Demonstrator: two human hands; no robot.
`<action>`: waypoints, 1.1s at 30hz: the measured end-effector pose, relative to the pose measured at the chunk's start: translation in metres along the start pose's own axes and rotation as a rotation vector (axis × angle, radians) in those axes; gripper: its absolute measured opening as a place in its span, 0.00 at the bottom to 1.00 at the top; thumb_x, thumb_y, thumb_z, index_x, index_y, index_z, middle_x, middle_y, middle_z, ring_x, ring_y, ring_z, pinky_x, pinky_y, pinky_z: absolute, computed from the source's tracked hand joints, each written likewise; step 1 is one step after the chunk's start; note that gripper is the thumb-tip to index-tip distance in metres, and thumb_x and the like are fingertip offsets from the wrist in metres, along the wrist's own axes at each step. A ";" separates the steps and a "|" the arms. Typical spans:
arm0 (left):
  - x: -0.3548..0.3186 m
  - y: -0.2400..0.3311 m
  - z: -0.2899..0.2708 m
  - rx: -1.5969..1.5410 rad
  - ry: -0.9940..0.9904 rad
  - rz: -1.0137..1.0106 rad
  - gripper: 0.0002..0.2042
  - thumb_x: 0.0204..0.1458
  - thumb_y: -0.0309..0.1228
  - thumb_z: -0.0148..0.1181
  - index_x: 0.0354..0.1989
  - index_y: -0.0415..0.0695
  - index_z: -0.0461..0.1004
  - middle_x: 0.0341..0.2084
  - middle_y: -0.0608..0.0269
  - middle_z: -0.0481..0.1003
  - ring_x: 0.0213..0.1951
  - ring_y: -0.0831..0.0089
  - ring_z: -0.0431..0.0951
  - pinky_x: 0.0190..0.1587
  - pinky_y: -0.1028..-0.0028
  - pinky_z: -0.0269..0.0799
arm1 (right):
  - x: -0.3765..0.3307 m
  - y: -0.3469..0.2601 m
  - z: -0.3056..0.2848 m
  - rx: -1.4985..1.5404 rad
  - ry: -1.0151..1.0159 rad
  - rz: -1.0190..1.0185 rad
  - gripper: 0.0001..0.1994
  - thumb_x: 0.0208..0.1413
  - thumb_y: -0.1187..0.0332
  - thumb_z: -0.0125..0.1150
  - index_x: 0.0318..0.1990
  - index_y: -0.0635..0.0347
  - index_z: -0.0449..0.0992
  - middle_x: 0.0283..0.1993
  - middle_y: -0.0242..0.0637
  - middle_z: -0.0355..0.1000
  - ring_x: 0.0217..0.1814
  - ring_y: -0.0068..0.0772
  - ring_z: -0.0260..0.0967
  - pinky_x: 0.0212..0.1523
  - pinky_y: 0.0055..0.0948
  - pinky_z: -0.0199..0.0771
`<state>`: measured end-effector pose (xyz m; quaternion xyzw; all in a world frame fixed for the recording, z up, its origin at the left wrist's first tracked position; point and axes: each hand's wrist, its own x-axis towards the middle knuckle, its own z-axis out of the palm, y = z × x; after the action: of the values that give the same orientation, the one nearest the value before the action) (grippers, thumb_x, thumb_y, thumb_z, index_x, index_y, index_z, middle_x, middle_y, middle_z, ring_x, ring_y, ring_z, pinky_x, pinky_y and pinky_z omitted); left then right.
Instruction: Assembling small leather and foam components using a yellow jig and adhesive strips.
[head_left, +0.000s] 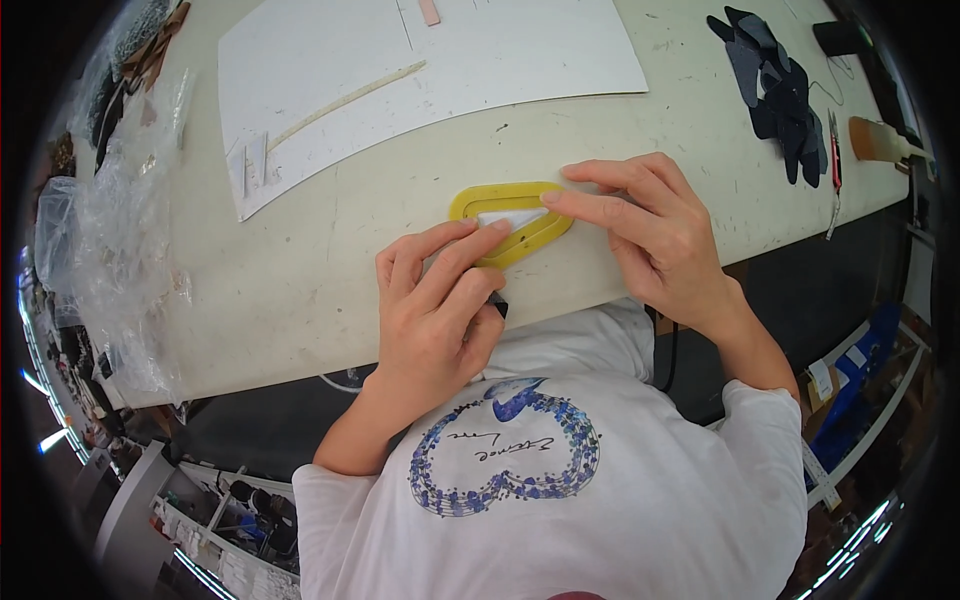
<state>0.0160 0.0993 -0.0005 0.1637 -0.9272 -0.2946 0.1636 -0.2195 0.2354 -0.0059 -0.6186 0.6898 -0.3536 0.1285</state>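
Note:
A yellow rounded-triangle frame point(553, 231) lies flat on the table near its front edge, with a white piece point(512, 217) inside its opening. My left hand point(437, 295) rests over the frame's left end, two fingertips pressing on the white piece and the rim. Its thumb and forefinger are curled together, and a small black thing point(499, 304) pokes out beside them; its kind is mostly hidden. The forefinger of my right hand point(655, 225) touches the frame's right tip. That hand's other fingers are spread, and nothing shows in its grasp.
A large white sheet point(440, 90) covers the table point(300, 300) at the back, with thin strips on it. Crumpled clear plastic point(130, 240) lies at the left. At the far right are dark cut pieces point(775, 95), a red-handled tool point(835, 160) and an amber bottle point(878, 140).

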 end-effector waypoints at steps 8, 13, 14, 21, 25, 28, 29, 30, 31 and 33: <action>-0.003 -0.013 -0.030 -0.451 0.062 -0.084 0.14 0.41 0.16 0.61 0.37 0.43 0.81 0.54 0.58 0.84 0.58 0.55 0.79 0.57 0.60 0.72 | 0.005 -0.007 -0.009 0.169 0.109 0.043 0.22 0.55 0.76 0.70 0.59 0.57 0.84 0.57 0.41 0.81 0.53 0.43 0.78 0.55 0.38 0.79; 0.011 0.010 -0.029 -0.728 0.209 -0.334 0.12 0.52 0.13 0.61 0.43 0.39 0.83 0.39 0.61 0.82 0.43 0.73 0.80 0.49 0.71 0.74 | 0.023 -0.052 0.016 0.657 -0.014 0.040 0.27 0.59 0.68 0.76 0.64 0.65 0.78 0.59 0.47 0.81 0.57 0.46 0.81 0.59 0.37 0.79; 0.016 0.013 -0.027 -0.733 0.248 -0.392 0.10 0.55 0.14 0.63 0.44 0.37 0.83 0.39 0.61 0.83 0.42 0.75 0.80 0.50 0.72 0.74 | 0.023 -0.055 0.024 0.721 -0.020 0.048 0.30 0.59 0.66 0.77 0.67 0.66 0.76 0.58 0.48 0.81 0.59 0.46 0.81 0.60 0.37 0.79; 0.002 0.007 -0.020 -1.124 0.165 -0.598 0.10 0.62 0.20 0.70 0.51 0.36 0.83 0.38 0.65 0.84 0.40 0.79 0.81 0.48 0.75 0.75 | 0.026 -0.053 0.016 0.442 -0.090 0.308 0.11 0.58 0.69 0.77 0.45 0.59 0.82 0.40 0.35 0.80 0.44 0.36 0.76 0.47 0.37 0.75; -0.012 -0.008 -0.025 -0.855 0.065 -0.385 0.13 0.59 0.19 0.70 0.52 0.38 0.83 0.42 0.62 0.85 0.43 0.72 0.84 0.48 0.72 0.78 | 0.029 -0.050 0.013 0.367 -0.075 0.186 0.06 0.58 0.70 0.76 0.38 0.57 0.83 0.33 0.31 0.75 0.36 0.35 0.68 0.43 0.36 0.66; -0.013 -0.018 -0.025 -0.362 0.221 -0.233 0.16 0.56 0.18 0.70 0.53 0.40 0.84 0.49 0.59 0.85 0.49 0.62 0.84 0.51 0.66 0.78 | 0.034 -0.045 0.013 0.122 -0.149 0.209 0.08 0.57 0.68 0.77 0.36 0.56 0.82 0.31 0.29 0.73 0.35 0.33 0.67 0.45 0.36 0.62; -0.014 -0.021 -0.026 -0.292 0.186 -0.196 0.17 0.56 0.19 0.70 0.55 0.41 0.85 0.52 0.58 0.84 0.52 0.60 0.82 0.54 0.64 0.77 | 0.036 -0.044 0.014 0.027 -0.135 0.195 0.08 0.57 0.67 0.77 0.35 0.56 0.81 0.30 0.28 0.72 0.35 0.33 0.66 0.44 0.37 0.61; -0.015 -0.022 -0.026 -0.221 0.151 -0.158 0.18 0.56 0.20 0.69 0.56 0.43 0.85 0.56 0.57 0.84 0.56 0.57 0.81 0.57 0.63 0.76 | 0.037 -0.044 0.015 -0.067 -0.121 0.181 0.09 0.57 0.66 0.77 0.34 0.55 0.81 0.29 0.27 0.71 0.34 0.32 0.66 0.44 0.37 0.59; -0.015 -0.022 -0.025 -0.226 0.155 -0.163 0.18 0.56 0.20 0.69 0.56 0.43 0.85 0.56 0.57 0.84 0.56 0.57 0.81 0.57 0.63 0.76 | 0.038 -0.044 0.015 -0.070 -0.129 0.180 0.09 0.57 0.66 0.77 0.34 0.55 0.81 0.29 0.27 0.71 0.34 0.32 0.66 0.44 0.37 0.59; -0.015 -0.021 -0.026 -0.125 0.084 -0.113 0.19 0.60 0.21 0.63 0.60 0.42 0.84 0.63 0.57 0.82 0.62 0.55 0.78 0.64 0.60 0.73 | 0.040 -0.043 0.015 -0.044 -0.136 0.228 0.09 0.57 0.66 0.78 0.33 0.54 0.80 0.27 0.25 0.71 0.32 0.30 0.65 0.43 0.37 0.58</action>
<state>0.0436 0.0759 0.0034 0.2174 -0.8886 -0.3536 0.1953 -0.1856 0.1933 0.0215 -0.5613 0.7531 -0.2786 0.2006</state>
